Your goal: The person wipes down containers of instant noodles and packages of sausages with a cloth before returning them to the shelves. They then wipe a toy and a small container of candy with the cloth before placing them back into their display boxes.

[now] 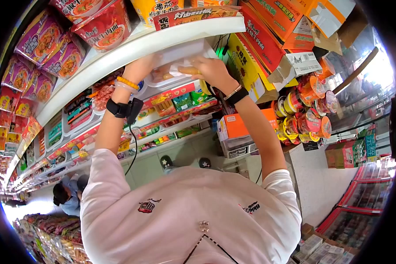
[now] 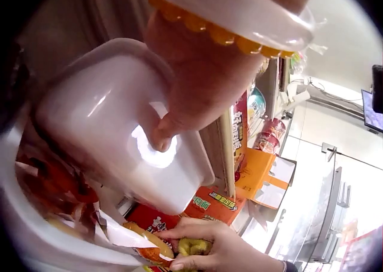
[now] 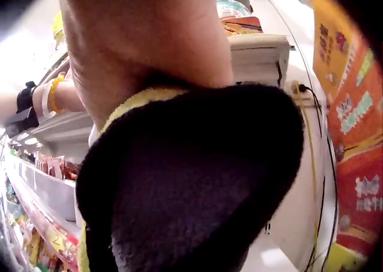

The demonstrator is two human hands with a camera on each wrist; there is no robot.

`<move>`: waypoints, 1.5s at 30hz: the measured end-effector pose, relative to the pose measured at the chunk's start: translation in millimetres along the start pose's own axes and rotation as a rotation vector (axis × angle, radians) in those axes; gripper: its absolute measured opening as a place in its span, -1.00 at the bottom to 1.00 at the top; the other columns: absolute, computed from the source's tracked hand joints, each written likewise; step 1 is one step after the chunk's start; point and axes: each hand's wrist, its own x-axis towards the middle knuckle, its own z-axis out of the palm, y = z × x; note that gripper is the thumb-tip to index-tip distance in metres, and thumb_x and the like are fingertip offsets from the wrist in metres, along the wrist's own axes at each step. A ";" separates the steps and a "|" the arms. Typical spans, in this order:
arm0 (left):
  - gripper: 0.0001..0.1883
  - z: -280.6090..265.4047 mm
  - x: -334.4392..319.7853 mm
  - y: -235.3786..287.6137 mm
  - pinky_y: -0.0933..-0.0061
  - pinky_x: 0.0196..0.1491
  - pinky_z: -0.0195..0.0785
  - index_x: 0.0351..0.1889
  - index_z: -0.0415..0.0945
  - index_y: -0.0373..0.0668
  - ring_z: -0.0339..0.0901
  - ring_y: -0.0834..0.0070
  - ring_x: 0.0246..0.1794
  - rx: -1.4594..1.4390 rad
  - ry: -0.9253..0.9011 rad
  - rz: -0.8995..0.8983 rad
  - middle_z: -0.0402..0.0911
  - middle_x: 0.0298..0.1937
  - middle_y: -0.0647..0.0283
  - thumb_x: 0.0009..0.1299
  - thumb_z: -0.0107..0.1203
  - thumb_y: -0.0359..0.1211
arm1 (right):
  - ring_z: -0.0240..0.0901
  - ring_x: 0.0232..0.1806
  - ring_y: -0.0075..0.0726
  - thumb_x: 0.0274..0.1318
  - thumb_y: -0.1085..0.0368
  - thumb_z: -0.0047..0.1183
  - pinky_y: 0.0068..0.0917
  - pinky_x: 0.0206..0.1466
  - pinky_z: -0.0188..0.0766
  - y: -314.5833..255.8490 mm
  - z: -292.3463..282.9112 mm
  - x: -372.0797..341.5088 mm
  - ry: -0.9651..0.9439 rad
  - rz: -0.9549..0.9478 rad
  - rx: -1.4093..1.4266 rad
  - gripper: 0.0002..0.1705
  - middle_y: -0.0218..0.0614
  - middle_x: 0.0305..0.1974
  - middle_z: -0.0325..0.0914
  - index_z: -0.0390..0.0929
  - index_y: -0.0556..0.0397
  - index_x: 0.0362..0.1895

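My left hand [image 1: 141, 68] grips a white plastic tub [image 2: 119, 116] that stands tilted, its thumb against the side in the left wrist view. Beside it, another white bin [image 2: 114, 257] holds wrapped snacks [image 2: 57, 188]. My right hand [image 1: 211, 72] is at the bin's right end. In the left wrist view that hand [image 2: 218, 245] has its fingers curled round a yellow-green cloth-like thing [image 2: 194, 247], close to a snack packet [image 2: 146, 239]. A dark fuzzy thing with a yellow edge [image 3: 179, 182] hides much of the right wrist view.
A white shelf edge [image 1: 141, 39] with noodle tubs [image 1: 105, 31] runs above the hands. Cardboard noodle boxes [image 1: 268, 39] stack at the right, with stacked cups [image 1: 308, 121] beyond. Lower shelves hold snack bins [image 1: 77, 112]. Someone [image 1: 70, 196] is low at the left.
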 end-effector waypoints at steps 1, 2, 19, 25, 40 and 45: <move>-0.67 -1.2 -1.7 1.6 0.22 -0.14 0.36 -0.08 0.45 -0.30 0.50 0.04 -0.23 0.031 -0.003 -0.001 0.55 -0.22 -0.05 0.34 0.08 -0.25 | 0.49 -0.23 -0.10 -0.08 0.13 0.20 -0.28 -0.22 0.43 -1.8 -4.1 0.5 -0.039 0.005 0.000 -0.58 -0.32 -0.22 0.52 0.53 0.00 -0.10; -0.68 -0.2 -3.6 2.1 0.21 -0.15 0.36 -0.08 0.45 -0.30 0.50 0.04 -0.23 0.033 0.023 0.016 0.55 -0.23 -0.05 0.34 0.08 -0.24 | 0.49 -0.23 -0.09 -0.06 0.13 0.19 -0.28 -0.22 0.43 -3.1 -10.2 2.1 -0.078 0.010 0.000 -0.60 -0.30 -0.23 0.52 0.53 0.02 -0.11; -0.65 11.6 -3.0 -8.9 0.22 -0.13 0.36 0.02 0.39 -0.27 0.50 0.03 -0.19 0.010 -0.006 0.072 0.55 -0.17 -0.03 0.30 0.08 -0.36 | 0.47 -0.33 -0.50 0.21 0.22 0.05 -0.51 -0.25 0.42 -39.2 33.8 -76.6 0.538 1.069 1.806 -0.71 -0.35 -0.29 0.54 0.52 0.25 -0.20; -0.71 8.6 -5.2 -13.6 0.22 -0.19 0.35 -0.08 0.44 -0.31 0.49 0.02 -0.27 -0.063 0.034 0.056 0.55 -0.27 -0.05 0.34 0.07 -0.30 | 0.53 -0.26 -0.36 0.30 0.24 -0.13 -0.44 -0.21 0.48 -62.2 42.2 -69.8 0.894 1.265 2.021 -0.68 -0.24 -0.21 0.56 0.48 0.26 -0.10; -0.72 7.0 -11.1 27.6 0.15 -0.37 0.37 -0.07 0.41 -0.08 0.53 0.04 -0.38 0.009 -0.096 -0.092 0.55 -0.43 0.03 0.27 0.10 -0.32 | 0.46 -0.18 -0.53 0.19 0.44 -0.05 -0.59 -0.33 0.48 -86.2 14.3 -92.0 0.353 1.024 1.881 -0.57 -0.26 0.08 0.47 0.35 0.20 0.17; -0.73 17.1 -11.3 42.2 0.13 -0.45 0.37 -0.07 0.38 -0.01 0.54 0.07 -0.43 0.112 -0.041 -0.051 0.56 -0.45 0.07 0.27 0.09 -0.30 | 0.50 -0.19 -0.47 0.13 0.51 -0.09 -0.56 -0.15 0.48 -81.2 -1.1 -118.3 0.505 1.000 1.927 -0.64 -0.17 -0.01 0.55 0.45 0.27 0.05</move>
